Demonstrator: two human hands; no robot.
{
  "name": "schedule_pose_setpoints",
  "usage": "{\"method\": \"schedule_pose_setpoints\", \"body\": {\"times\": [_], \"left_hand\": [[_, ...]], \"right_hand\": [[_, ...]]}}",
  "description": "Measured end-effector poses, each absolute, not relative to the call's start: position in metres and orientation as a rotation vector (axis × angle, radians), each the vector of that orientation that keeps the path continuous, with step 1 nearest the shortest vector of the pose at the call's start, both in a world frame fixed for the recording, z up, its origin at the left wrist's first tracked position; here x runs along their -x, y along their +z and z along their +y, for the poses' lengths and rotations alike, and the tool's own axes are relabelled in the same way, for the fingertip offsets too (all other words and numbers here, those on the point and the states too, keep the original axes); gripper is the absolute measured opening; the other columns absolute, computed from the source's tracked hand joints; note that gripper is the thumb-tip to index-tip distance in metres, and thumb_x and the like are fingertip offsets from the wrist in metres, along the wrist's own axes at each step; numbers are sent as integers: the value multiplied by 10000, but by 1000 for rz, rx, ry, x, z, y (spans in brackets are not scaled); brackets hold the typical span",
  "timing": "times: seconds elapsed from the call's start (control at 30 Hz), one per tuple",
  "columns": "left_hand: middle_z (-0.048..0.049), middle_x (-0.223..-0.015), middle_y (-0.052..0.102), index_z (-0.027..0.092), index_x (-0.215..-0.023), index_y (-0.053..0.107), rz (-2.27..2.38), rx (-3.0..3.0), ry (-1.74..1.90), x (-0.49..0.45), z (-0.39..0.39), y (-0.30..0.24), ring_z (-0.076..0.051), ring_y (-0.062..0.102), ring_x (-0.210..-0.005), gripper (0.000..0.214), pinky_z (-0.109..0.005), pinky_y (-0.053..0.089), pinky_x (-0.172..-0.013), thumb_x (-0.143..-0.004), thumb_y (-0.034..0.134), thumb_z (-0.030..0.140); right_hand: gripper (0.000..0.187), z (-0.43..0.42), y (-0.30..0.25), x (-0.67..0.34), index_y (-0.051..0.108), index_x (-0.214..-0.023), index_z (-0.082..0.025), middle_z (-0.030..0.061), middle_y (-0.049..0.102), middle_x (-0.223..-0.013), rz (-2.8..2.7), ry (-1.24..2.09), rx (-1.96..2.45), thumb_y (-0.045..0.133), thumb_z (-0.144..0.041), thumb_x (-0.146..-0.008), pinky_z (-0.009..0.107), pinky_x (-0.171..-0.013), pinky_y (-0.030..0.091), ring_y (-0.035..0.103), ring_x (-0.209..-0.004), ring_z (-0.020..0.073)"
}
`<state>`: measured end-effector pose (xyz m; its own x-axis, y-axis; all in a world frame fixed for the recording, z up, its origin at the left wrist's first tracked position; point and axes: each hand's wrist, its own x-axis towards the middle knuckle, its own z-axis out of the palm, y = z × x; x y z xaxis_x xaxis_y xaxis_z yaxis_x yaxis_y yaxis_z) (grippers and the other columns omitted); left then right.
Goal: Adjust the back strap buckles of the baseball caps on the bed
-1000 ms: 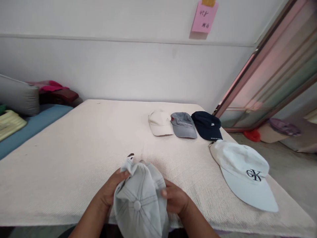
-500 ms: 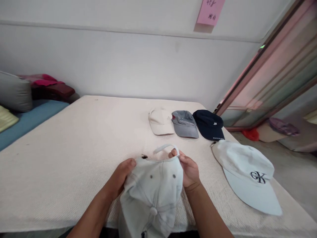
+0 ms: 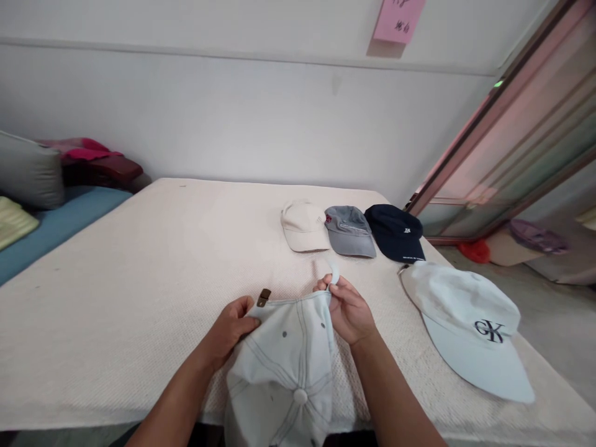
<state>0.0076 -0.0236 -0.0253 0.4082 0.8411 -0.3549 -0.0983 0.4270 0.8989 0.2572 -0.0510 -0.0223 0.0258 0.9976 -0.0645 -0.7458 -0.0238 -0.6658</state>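
A pale, light-blue baseball cap (image 3: 288,354) hangs between my hands at the table's front edge, its crown and top button facing me. My left hand (image 3: 233,329) pinches its back edge beside a small brass buckle (image 3: 264,297). With thumb and fingers closed, my right hand (image 3: 351,310) grips the other side of the edge, at the base of the loose strap (image 3: 334,271). The strap's free end curls up above the fingers. Strap and buckle are apart. The cap's brim is out of sight below.
On the cloth-covered table (image 3: 139,298) lie a beige cap (image 3: 305,226), a grey cap (image 3: 349,231), a navy cap (image 3: 393,233) and a pale cap with dark letters (image 3: 470,329). A grey cushion (image 3: 30,171) lies far left. A white wall (image 3: 233,118) stands behind.
The cap's crown has tilted and straightened, and the buckle has turned to face me. My right hand has shifted slightly left and up along with the strap.
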Motion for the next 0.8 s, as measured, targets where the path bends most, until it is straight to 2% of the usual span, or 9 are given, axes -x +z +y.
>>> {"method": "schedule_pose_setpoints", "body": {"times": [0.13,0.27,0.37,0.47,0.53,0.6,0.7,0.8], "left_hand": [[-25,-760,637,146,-850,658,903,-871,695,-13,-24,-28,-151,566,-665,182,-247,416,-605,-673,686,179],[-36,-714,634,125,-813,673,853,-720,705,-17,-26,-25,-143,562,-626,204,-249,428,-600,-734,699,311],[-13,-672,624,134,-811,685,881,-703,713,-18,-28,-25,-124,545,-583,213,-229,413,-571,-698,752,302],[-9,-685,633,146,-827,692,864,-712,731,-18,-28,-25,-122,550,-594,199,-227,415,-586,-696,755,283],[-12,-707,645,149,-839,697,879,-728,755,-19,-28,-25,-123,557,-612,200,-229,418,-605,-695,752,277],[-9,-712,648,151,-833,698,916,-762,772,-21,-29,-25,-122,556,-620,191,-227,412,-615,-695,746,275],[1,-685,628,154,-817,696,932,-838,757,-25,-31,-23,-118,533,-604,162,-221,388,-595,-716,720,279],[-6,-696,621,156,-838,689,921,-882,740,-30,-36,-22,-130,525,-620,179,-228,377,-593,-741,699,306]], "right_hand": [[149,-46,-22,-258,620,-830,-168,-8,523,-656,-434,1490,563,567,-98,-710,242,-584,431,514,-604,119],[84,-45,-21,-257,620,-855,-166,-48,455,-566,-457,1496,578,560,-190,-800,208,-449,332,340,-414,61],[122,-47,-21,-256,628,-928,-176,-62,469,-531,-528,1436,647,555,-226,-843,201,-422,293,277,-365,42],[175,-47,-22,-259,627,-996,-182,-48,529,-564,-564,1404,714,573,-211,-833,206,-427,310,314,-365,42],[171,-47,-22,-263,638,-954,-172,-17,575,-628,-543,1378,730,593,-163,-790,220,-455,356,411,-427,64],[165,-46,-21,-266,646,-890,-160,2,588,-671,-517,1363,701,590,-115,-742,216,-465,370,445,-477,73],[128,-46,-19,-264,644,-867,-150,-24,531,-604,-529,1413,686,575,-140,-759,182,-403,287,326,-412,43],[171,-46,-20,-252,630,-894,-143,-55,467,-526,-637,1495,817,574,-296,-842,169,-366,193,229,-366,28]]}}
